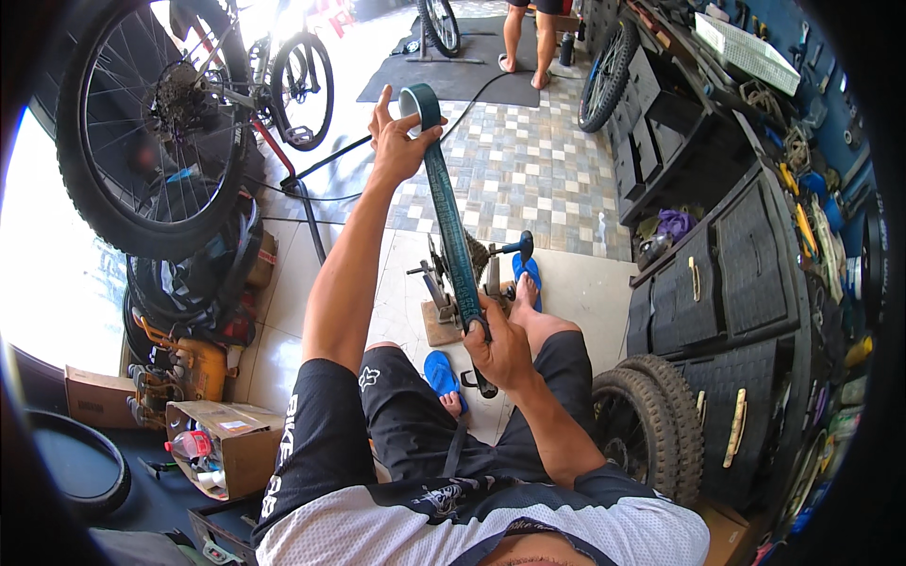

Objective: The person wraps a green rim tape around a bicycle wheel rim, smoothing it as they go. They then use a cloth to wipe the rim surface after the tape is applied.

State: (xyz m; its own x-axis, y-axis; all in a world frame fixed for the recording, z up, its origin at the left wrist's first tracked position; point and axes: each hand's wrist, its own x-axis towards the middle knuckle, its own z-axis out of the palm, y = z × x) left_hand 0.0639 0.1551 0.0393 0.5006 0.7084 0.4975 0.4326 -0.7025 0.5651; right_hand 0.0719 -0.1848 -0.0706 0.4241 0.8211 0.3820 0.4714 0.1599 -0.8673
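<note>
Holding a teal tape roll (429,106) up with the left grip (404,149), closed by thumb and fingers, and pinching the lower part of the unwound strip (449,212) in the right grip (498,347). Running the strip's straight edges on a slant from grip to grip, in front of a metal stand (437,291) on a wooden block (442,326). Having room to move on both sides above the pale tiled floor (366,304), before meeting dark drawers (755,241) at right and a knobby bicycle wheel (77,160) at upper left. Showing a smooth, flat, patterned band, a whitish round core, and coarsely treaded tyres (684,429) beside the right knee. Hiding part of the stand behind the strip, covering some of the strip inside the right grip, blurring a dark piece (485,385) just below into something hard to name, and losing the upper-left background in glare
</note>
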